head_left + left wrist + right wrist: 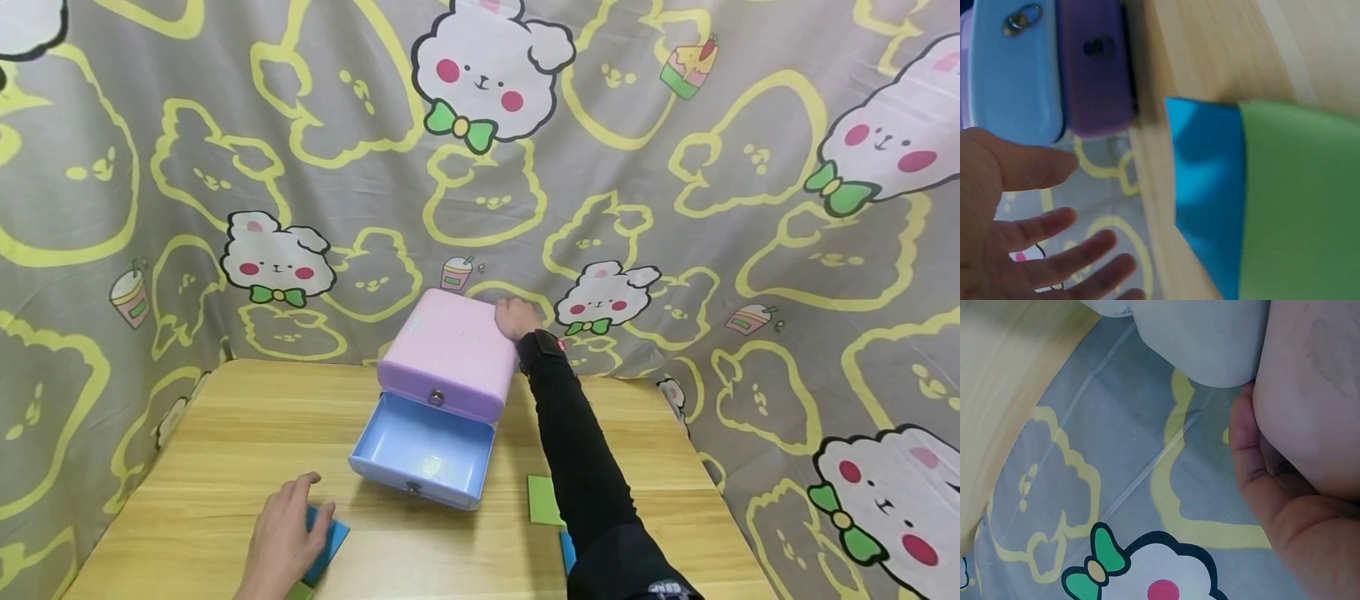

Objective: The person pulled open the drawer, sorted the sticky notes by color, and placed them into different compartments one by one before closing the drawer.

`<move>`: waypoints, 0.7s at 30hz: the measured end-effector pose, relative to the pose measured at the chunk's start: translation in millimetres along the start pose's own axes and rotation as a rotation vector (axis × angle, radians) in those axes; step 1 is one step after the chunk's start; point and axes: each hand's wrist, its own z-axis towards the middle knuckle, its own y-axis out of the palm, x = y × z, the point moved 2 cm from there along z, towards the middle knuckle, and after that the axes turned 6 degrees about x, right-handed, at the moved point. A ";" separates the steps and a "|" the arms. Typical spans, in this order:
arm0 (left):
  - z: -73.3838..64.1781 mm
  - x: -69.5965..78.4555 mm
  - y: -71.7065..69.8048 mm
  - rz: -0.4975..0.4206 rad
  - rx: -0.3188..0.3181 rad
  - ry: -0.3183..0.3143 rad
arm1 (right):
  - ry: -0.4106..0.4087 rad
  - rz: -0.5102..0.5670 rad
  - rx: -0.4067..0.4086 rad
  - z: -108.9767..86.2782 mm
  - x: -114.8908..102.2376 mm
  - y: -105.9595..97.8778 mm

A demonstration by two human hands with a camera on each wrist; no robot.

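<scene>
Curtain: bunny-print backdrop [375,196], past the counter's back edge.
Counter: wood-look top [247,433], back corners in view, front edge out of frame.
Drawer box: pink-purple drawer box [457,337] near the counter's back edge, about midway between its back corners. Looks like hollow plastic; likely light, stiff, a bit slippery on its smooth faces, could skid if pushed. Best hold: rear corner or both sides.
Blue drawer: blue drawer [390,477] pulled out toward the person. Thin walls, probably slides easily; forcing it sideways might flex or jam it. Take by the front lip or knob.
Bottom drawer: purple bottom drawer [1094,75] below the blue one, looks pushed in.
Hands, right: right hand [517,318] grips the box's back right top corner, fingers curled at the edge; fingertips partly hidden.
Hands, left: left hand [285,533] spread, holding nothing, just above the left blue card.
Cards: left blue card [333,543] overlapping left green card [1297,200]; right green card [545,500] and right blue card [567,550] beside the sleeve. Probably light, bendable; lift by an edge.
Knobs: upper knob [437,397], lower knob [413,488]; small, metal-looking, fingertip pinch only.
</scene>
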 end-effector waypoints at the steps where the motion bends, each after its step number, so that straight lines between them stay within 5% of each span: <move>1: 1.1 -2.6 0.4 0.012 -0.049 -0.022 | -0.001 0.002 0.001 -0.5 0.0 -0.1; 5: 4.0 -13.3 5.8 0.066 -0.241 -0.106 | -0.006 0.007 0.008 -2.8 0.0 -0.2; 9: 3.8 -21.4 12.2 0.097 -0.354 -0.147 | -0.013 0.009 0.009 -3.6 0.1 -1.5; 15: 4.7 -25.4 17.1 0.106 -0.403 -0.165 | -0.011 0.010 -0.001 -3.1 0.5 -3.1; 21: 5.6 -22.7 17.7 0.089 -0.382 -0.175 | -0.025 0.011 0.012 -3.7 0.3 -2.9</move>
